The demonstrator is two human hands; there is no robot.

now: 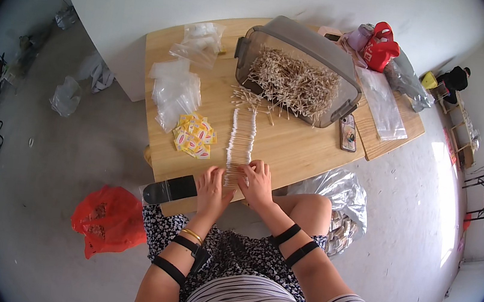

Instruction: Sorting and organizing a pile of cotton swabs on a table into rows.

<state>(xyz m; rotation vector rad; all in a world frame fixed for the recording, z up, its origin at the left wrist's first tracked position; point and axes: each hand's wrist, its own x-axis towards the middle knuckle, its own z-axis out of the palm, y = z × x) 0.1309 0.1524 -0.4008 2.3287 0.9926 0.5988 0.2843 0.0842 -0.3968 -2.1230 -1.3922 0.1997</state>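
Note:
A long row of cotton swabs (242, 136) lies side by side on the wooden table (291, 145), running from the table's near edge toward a tipped grey plastic bin (303, 44) full of loose swabs (292, 83). My left hand (212, 186) and my right hand (256, 180) meet at the near end of the row, fingers pinching a small bunch of swabs between them. A few stray swabs (246, 98) lie at the far end of the row.
Small yellow packets (194, 135) and clear plastic bags (176, 88) lie left of the row. A phone (348, 132) and a long clear bag (384, 102) sit right. A black-and-silver pouch (169, 189) rests at the table's edge. An orange bag (108, 218) and a silvery bag (336, 193) are on the floor.

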